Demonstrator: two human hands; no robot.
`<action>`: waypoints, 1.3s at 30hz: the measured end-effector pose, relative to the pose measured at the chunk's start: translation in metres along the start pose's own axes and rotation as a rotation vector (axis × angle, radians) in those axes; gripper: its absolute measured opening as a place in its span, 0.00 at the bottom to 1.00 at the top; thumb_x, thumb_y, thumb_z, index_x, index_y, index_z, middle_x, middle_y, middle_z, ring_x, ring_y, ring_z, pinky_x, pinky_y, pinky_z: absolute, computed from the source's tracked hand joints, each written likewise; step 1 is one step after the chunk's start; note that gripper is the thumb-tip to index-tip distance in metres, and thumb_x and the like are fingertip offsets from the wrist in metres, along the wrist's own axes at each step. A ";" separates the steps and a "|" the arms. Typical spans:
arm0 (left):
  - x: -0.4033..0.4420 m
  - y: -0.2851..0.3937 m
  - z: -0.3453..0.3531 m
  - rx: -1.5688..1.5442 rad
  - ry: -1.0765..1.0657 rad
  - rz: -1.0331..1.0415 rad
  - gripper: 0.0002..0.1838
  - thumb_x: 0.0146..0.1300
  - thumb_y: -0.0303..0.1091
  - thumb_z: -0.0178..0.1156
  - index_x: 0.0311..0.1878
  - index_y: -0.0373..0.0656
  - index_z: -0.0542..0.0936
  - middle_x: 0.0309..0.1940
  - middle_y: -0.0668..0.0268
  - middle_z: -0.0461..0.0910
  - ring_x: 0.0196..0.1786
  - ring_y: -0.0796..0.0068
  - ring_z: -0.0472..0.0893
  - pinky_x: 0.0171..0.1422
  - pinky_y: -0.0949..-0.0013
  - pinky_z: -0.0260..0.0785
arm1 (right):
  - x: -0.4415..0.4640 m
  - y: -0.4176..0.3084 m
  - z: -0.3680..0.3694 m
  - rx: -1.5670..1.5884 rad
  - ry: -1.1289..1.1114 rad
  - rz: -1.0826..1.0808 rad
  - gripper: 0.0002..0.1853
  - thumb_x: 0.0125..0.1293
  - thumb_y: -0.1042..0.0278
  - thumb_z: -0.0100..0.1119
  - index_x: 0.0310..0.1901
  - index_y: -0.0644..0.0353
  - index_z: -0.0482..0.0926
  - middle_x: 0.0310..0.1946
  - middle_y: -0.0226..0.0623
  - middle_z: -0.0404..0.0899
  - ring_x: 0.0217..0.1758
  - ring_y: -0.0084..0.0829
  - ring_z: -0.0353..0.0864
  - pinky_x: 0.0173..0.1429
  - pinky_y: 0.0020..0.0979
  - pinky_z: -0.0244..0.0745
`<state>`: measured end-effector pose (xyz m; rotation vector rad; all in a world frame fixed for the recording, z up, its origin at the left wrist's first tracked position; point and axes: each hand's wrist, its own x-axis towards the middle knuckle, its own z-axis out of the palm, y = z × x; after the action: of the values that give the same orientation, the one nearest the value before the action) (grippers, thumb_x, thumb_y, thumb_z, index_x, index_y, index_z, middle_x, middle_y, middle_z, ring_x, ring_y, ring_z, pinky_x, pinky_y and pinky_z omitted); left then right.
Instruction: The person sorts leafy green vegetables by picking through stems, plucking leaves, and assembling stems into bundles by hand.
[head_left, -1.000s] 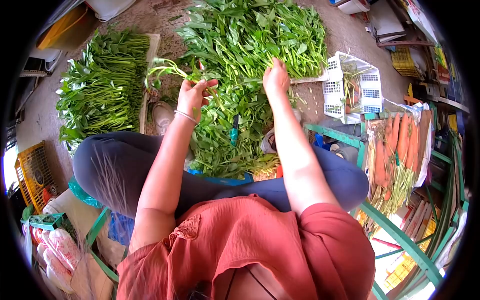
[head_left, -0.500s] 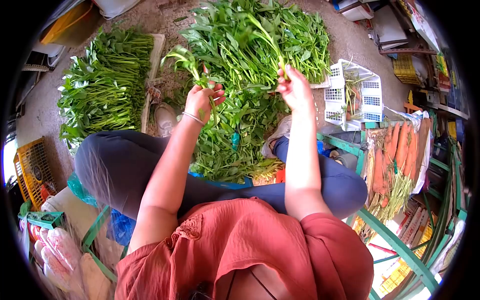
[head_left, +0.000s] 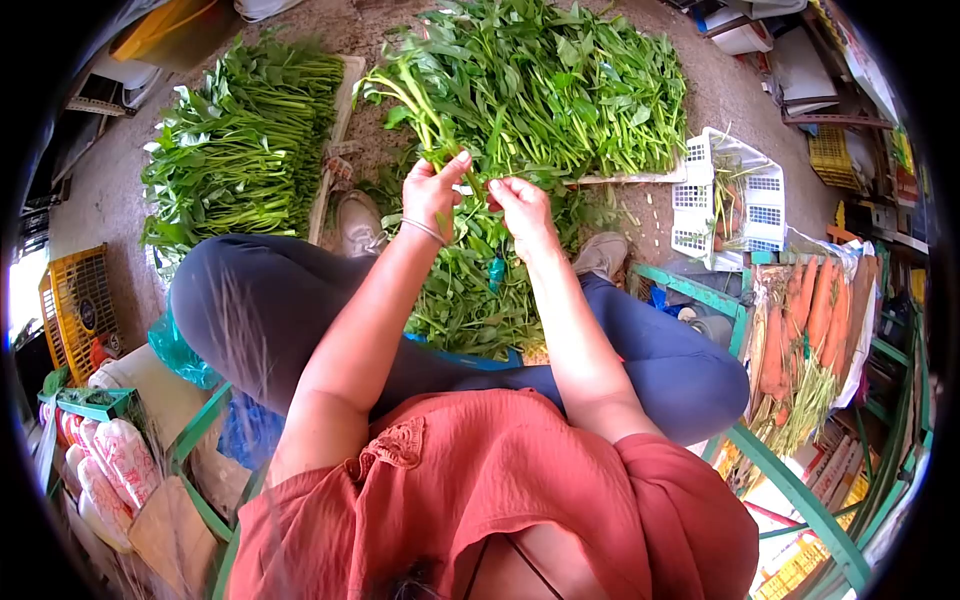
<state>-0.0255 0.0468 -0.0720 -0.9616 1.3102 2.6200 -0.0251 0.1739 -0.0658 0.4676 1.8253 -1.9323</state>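
My left hand (head_left: 432,192) is closed round a small bunch of green stems (head_left: 425,110), whose leafy ends point up and to the left. Close to its right, my right hand (head_left: 522,208) has its fingers pinched together at the lower part of the greens; what lies between them is too small to make out. Beyond both hands spreads a large heap of leafy greens (head_left: 580,90). Below them, between my legs, loose leaves (head_left: 470,310) lie piled up. A second stack of greens (head_left: 240,150), its stems lined up, lies at the left.
A white plastic basket (head_left: 765,200) holding some stems stands at the right. Nearer, carrots (head_left: 825,310) lie beside a green metal frame (head_left: 800,490). A yellow crate (head_left: 80,310) is at the far left. My shoes (head_left: 358,225) rest on the floor beside the leaves.
My right hand has come down from the large heap, lifting a stem, and moved left beside my left hand. My left hand still holds its bunch. The view has shifted slightly.
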 end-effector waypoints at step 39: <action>0.027 0.006 -0.023 0.008 0.284 -0.099 0.06 0.55 0.27 0.55 0.36 0.43 0.71 0.27 0.70 0.74 0.22 0.80 0.73 0.19 0.80 0.56 | 0.199 0.002 0.000 -1.605 0.282 -0.059 0.46 0.43 0.51 0.68 0.61 0.58 0.53 0.54 0.48 0.64 0.59 0.40 0.61 0.60 0.40 0.58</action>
<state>-0.0378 0.0203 -0.0926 -1.4013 1.2850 2.4710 -0.1924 0.1568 -0.1719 0.0826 2.7980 0.0260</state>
